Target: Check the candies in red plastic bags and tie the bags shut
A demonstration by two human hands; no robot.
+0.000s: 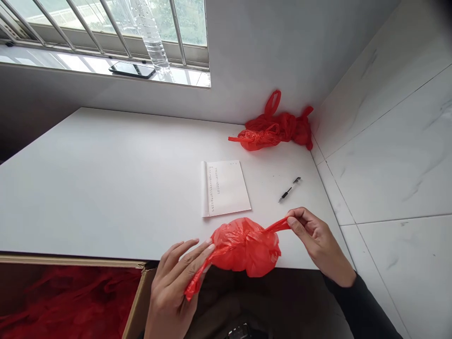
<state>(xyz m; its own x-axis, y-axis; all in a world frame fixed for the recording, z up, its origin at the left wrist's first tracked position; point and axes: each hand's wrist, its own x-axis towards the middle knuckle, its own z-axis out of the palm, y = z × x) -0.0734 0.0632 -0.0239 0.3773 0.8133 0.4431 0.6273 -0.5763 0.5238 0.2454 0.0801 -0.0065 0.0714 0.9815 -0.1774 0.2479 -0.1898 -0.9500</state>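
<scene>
A bunched red plastic bag (247,245) rests at the front edge of the white table, its contents hidden. My left hand (178,278) has the bag's left end between thumb and fingers, and a loose tail of it hangs below. On the other side, my right hand (314,238) pinches the bag's right handle, drawn out into a taut strip. Just behind the bag lies a notepad (229,188) with columns of small writing. A black and clear pen (289,189) lies to the right of the pad.
More knotted red plastic bags (275,129) sit in the table's back right corner. At lower left stands an open cardboard box (136,301) full of red bags. A phone (132,69) and a clear bottle (155,47) are on the windowsill. A tiled wall (391,165) borders the right side.
</scene>
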